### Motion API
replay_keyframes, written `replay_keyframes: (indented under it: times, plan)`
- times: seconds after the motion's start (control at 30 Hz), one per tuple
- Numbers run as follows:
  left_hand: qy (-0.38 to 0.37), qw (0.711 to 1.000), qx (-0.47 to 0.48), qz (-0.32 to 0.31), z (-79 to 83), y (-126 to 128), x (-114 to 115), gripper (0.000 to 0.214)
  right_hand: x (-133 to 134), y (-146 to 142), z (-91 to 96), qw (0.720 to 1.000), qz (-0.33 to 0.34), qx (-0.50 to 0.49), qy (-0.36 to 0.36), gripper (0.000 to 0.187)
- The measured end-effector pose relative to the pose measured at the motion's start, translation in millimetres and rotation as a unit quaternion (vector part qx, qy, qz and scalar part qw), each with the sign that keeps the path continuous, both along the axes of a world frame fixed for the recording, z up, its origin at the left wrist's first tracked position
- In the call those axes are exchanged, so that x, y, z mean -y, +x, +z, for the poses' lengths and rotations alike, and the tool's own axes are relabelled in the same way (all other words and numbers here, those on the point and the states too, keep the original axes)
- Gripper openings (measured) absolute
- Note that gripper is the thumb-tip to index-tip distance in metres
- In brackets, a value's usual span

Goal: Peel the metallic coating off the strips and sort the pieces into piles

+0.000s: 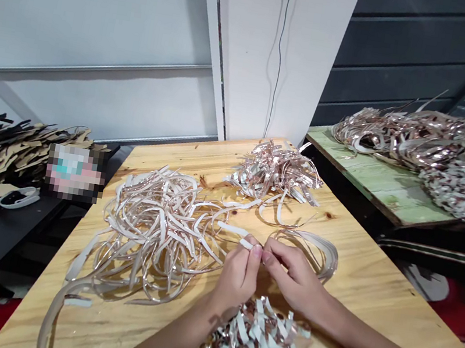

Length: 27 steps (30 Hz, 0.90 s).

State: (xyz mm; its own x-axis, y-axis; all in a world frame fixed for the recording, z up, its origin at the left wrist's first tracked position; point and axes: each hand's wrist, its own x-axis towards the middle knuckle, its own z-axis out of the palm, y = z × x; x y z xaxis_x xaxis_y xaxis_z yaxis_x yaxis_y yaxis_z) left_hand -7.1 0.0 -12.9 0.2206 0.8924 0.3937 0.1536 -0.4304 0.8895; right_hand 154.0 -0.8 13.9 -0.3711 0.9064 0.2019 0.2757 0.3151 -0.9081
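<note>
Student: Where does the strip lie, and why is it held so?
Tutor: Centre of the frame: the pale strip meets the left hand at its fingertips, above the wooden table. The close grip probably steadies a limp, narrow material.

Student: And the surrounding material?
Tutor: Left of centre, a loose tangle of strips spreads beside the left hand, presumably for easy reach. A flatter coil curves behind the right hand; a shiny bunch sits at the table's far end, perhaps to leave the middle for handling. At lower centre, a heap of short strip ends lies between the forearms, close to the wearer. Further strips cover part of the green table, upper right.

Student: How far open are the hands?
Tutor: The left is curled, thumb pressed towards the forefinger, with the strip pinched between. The right is likewise drawn into a pinch, its fingertips just beside or touching the left thumb; whether it also grips the strip cannot be told.
</note>
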Motion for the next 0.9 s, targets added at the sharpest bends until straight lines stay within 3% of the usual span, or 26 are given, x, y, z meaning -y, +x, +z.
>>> replay_keyframes:
  times: [0.4, 0.67, 0.9]
  plan:
    - [-0.096, 0.986, 0.137, 0.005, -0.5, 2.6, 4.4, 0.055, -6.4, 9.0, 1.0, 0.995, 0.085, -0.048, 0.019, 0.038]
    - [-0.2, 0.945, 0.257, 0.016, 1.6, 7.3, 2.6, 0.053, -7.2, 11.1, 0.4, 0.987, 0.121, -0.11, -0.001, 0.042]
    - [-0.243, 0.917, 0.313, 0.046, 12.0, 12.5, -1.5, 0.049, -4.7, 11.8, -0.8, 0.977, 0.138, -0.157, -0.041, 0.043]
